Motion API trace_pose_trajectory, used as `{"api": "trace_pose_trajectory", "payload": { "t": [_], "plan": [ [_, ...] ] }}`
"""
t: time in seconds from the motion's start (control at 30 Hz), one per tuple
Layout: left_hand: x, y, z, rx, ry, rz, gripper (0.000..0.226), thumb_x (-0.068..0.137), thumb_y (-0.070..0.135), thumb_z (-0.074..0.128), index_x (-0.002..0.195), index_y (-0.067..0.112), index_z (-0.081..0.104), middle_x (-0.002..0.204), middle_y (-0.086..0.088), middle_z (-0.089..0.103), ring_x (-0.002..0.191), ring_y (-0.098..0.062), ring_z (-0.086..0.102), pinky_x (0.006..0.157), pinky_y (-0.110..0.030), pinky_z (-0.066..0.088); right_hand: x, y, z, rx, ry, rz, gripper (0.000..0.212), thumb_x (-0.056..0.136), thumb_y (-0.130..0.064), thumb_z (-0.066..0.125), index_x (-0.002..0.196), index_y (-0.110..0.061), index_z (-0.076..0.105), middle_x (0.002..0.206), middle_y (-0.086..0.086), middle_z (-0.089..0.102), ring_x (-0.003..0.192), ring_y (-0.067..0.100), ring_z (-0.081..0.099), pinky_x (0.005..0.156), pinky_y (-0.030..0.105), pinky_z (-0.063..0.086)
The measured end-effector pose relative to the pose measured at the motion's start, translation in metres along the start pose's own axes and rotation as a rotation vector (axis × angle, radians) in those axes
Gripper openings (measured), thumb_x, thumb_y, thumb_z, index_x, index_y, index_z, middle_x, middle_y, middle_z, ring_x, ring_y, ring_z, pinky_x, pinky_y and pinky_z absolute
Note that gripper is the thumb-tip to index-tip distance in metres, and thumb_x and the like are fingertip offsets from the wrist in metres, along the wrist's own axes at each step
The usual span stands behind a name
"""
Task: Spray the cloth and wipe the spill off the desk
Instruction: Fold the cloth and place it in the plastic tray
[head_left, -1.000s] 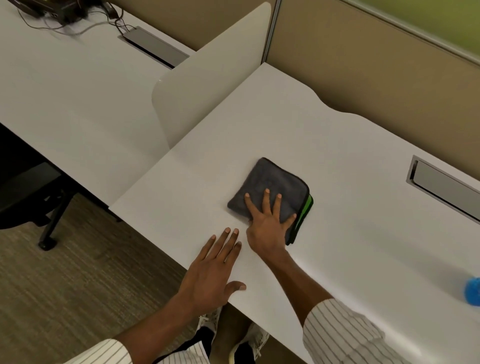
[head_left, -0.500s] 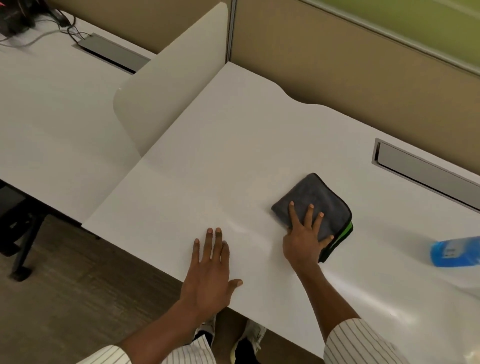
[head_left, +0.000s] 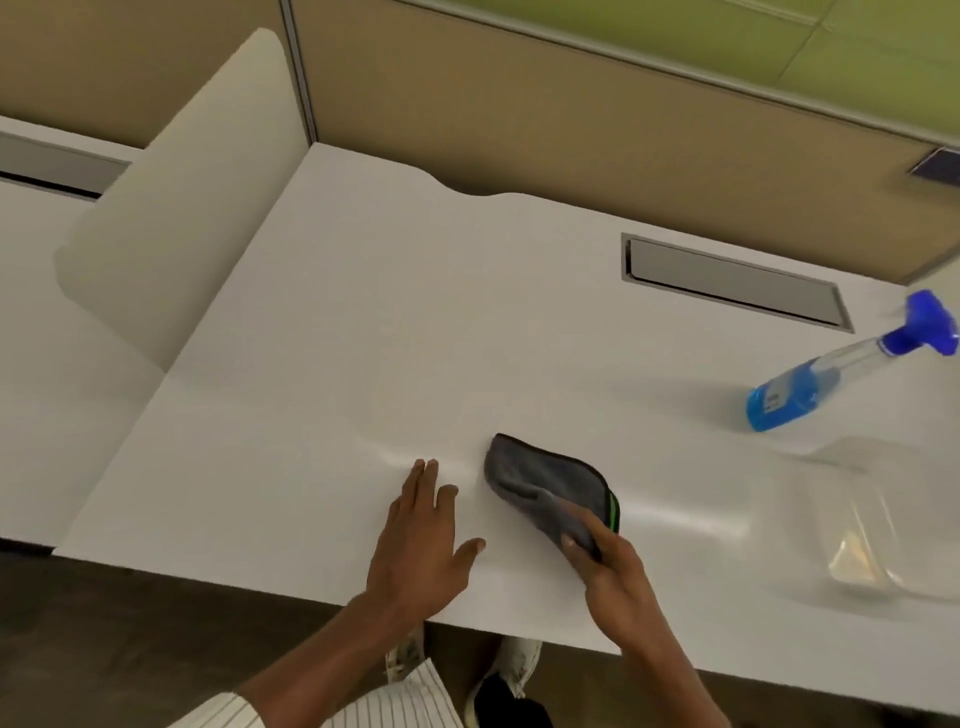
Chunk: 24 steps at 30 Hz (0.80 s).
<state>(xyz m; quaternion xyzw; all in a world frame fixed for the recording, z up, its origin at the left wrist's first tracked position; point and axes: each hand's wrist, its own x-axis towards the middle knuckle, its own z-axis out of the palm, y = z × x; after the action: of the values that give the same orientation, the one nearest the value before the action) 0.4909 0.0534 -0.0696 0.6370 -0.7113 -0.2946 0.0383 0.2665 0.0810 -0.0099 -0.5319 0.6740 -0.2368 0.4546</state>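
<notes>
White laminate makes up the desk (head_left: 415, 338), which fills most of the view, with a pale divider panel (head_left: 171, 218) standing on its left edge and a grey cable slot (head_left: 727, 283) sunk into its far side. At the right stands the spray bottle (head_left: 800, 389), blue liquid low in it, well apart from both hands. Just nearer the person is a clear container (head_left: 857, 551), too blurred to identify.

The grey cloth (head_left: 540, 478), folded and showing a green edge, lies near the front edge of the desk. A second ago it lay farther back and to the left, with the right hand's fingers spread flat on it in a wiping stroke. Now the right hand (head_left: 618, 577) pinches the cloth's near corner between thumb and curled fingers, and the cloth looks bunched there rather than pressed flat. The left hand (head_left: 421, 551) has stayed flat on the desk, fingers straight, just left of the cloth and not touching it.

A faint damp streak (head_left: 395, 457) shines by the left fingertips; no spill shows otherwise. The change from pressing to pinching suggests the stroke is over. The cloth is probably about to be lifted or refolded, so the wiping seems close to finished.
</notes>
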Motion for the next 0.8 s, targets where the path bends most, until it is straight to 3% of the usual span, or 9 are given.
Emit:
{"api": "trace_pose_trajectory", "payload": {
  "t": [0.03,0.1,0.17,0.27,0.37,0.47,0.6,0.67,0.8],
  "plan": [
    [0.003,0.01,-0.001,-0.081,0.005,0.027,0.086,0.096,0.072,0.054,0.163,0.024,0.028,0.178,-0.001,0.005,0.164,-0.022,0.007,0.127,-0.035,0.02,-0.007,-0.011,-0.011,0.059,0.02,0.055,0.04,0.107,-0.019,0.053,0.133,-0.049,0.062,0.131,-0.02,0.069,0.127,0.004,0.06,0.097,0.013,0.048],
    [0.008,0.032,-0.004,-0.319,0.037,0.04,0.095,0.085,0.081,0.056,0.16,0.03,0.029,0.172,0.006,0.028,0.156,-0.018,0.033,0.118,-0.029,0.033,-0.019,-0.028,-0.032,0.189,0.066,0.164,0.029,0.108,-0.025,0.052,0.124,-0.044,0.067,0.112,-0.017,0.078,0.107,0.006,0.071,0.084,0.016,0.054],
    [0.012,0.053,-0.006,-0.529,0.019,0.002,0.097,0.077,0.084,0.058,0.156,0.033,0.033,0.163,0.009,0.043,0.145,-0.017,0.048,0.112,-0.03,0.042,-0.029,-0.036,-0.052,0.334,0.081,0.233,0.025,0.107,-0.031,0.052,0.122,-0.04,0.069,0.108,-0.013,0.08,0.098,0.011,0.076,0.085,0.03,0.061],
    [0.018,0.079,-0.009,-0.747,-0.111,-0.066,0.089,0.076,0.085,0.054,0.147,0.033,0.042,0.154,0.008,0.054,0.132,-0.016,0.058,0.104,-0.03,0.05,-0.039,-0.035,-0.08,0.529,0.092,0.277,0.029,0.103,-0.034,0.054,0.128,-0.031,0.069,0.117,-0.005,0.079,0.103,0.021,0.078,0.089,0.041,0.062],
    [0.021,0.103,-0.018,-1.089,-0.345,-0.158,0.078,0.082,0.089,0.048,0.122,0.026,0.072,0.127,0.003,0.074,0.121,-0.021,0.068,0.1,-0.033,0.053,-0.043,-0.029,-0.108,0.736,0.115,0.301,0.038,0.095,-0.033,0.058,0.129,-0.018,0.069,0.121,0.005,0.078,0.108,0.028,0.076,0.091,0.045,0.061],
    [0.023,0.127,-0.025,-1.375,-0.539,-0.201,0.048,0.105,0.052,0.055,0.117,0.014,0.082,0.119,-0.007,0.079,0.11,-0.022,0.074,0.097,-0.038,0.055,-0.045,-0.019,-0.138,0.873,0.136,0.332,0.044,0.092,-0.032,0.059,0.128,-0.01,0.068,0.125,0.012,0.076,0.111,0.033,0.075,0.094,0.047,0.06],
    [0.028,0.158,-0.02,-1.516,-0.639,-0.16,0.044,0.091,0.021,0.075,0.128,-0.002,0.072,0.129,-0.02,0.072,0.117,-0.034,0.07,0.1,-0.044,0.055,-0.039,0.001,-0.182,0.993,0.192,0.349,0.039,0.098,-0.036,0.057,0.123,-0.01,0.071,0.12,0.015,0.077,0.102,0.036,0.077,0.081,0.05,0.064],
    [0.033,0.176,-0.015,-1.527,-0.6,-0.162,0.044,0.089,0.009,0.077,0.131,0.0,0.07,0.133,-0.024,0.07,0.121,-0.039,0.069,0.1,-0.045,0.057,-0.036,0.013,-0.204,1.05,0.206,0.37,0.034,0.101,-0.035,0.058,0.115,-0.01,0.074,0.112,0.015,0.079,0.095,0.038,0.078,0.075,0.052,0.065],
    [0.04,0.213,-0.003,-1.364,-0.356,-0.182,0.047,0.09,-0.009,0.074,0.133,0.005,0.066,0.126,-0.02,0.075,0.116,-0.038,0.073,0.095,-0.045,0.062,-0.029,0.049,-0.242,0.914,0.122,0.346,0.031,0.089,-0.013,0.07,0.119,-0.005,0.071,0.116,0.019,0.076,0.105,0.038,0.072,0.082,0.049,0.062]
  ]
}}
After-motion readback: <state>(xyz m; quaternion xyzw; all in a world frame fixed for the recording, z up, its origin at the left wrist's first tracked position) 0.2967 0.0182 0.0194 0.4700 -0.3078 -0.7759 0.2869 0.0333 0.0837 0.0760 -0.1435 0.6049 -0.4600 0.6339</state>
